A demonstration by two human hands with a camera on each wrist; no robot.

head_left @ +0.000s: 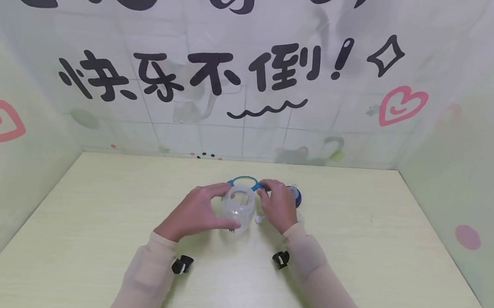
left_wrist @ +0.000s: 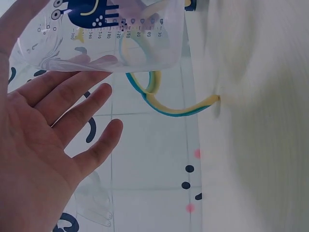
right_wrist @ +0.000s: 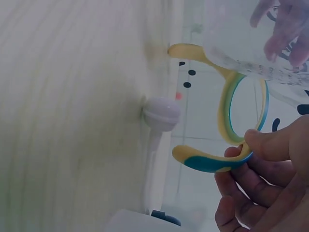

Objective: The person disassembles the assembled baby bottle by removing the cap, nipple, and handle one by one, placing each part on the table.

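Observation:
My left hand (head_left: 196, 210) holds a clear baby bottle (head_left: 242, 216), thumb on the near side and fingers on the far side. The bottle has an open top, and the left wrist view shows a dark blue cartoon print and measuring marks on its wall (left_wrist: 101, 53). Between thumb and fingers, my right hand (head_left: 278, 206) pinches a two-armed bottle handle with a ring (right_wrist: 223, 108), blue on one face and yellow on the other. The handle stands upright just beyond the bottle, its arm tips near the tabletop.
Right of the bottle, a straw (right_wrist: 153, 169) with a white weighted ball (right_wrist: 161, 114) lies on the pale table (head_left: 92, 238). A dark blue lid (head_left: 298, 196) sits behind my right hand, partly hidden. Printed curtain walls (head_left: 343, 147) enclose the table's back and sides.

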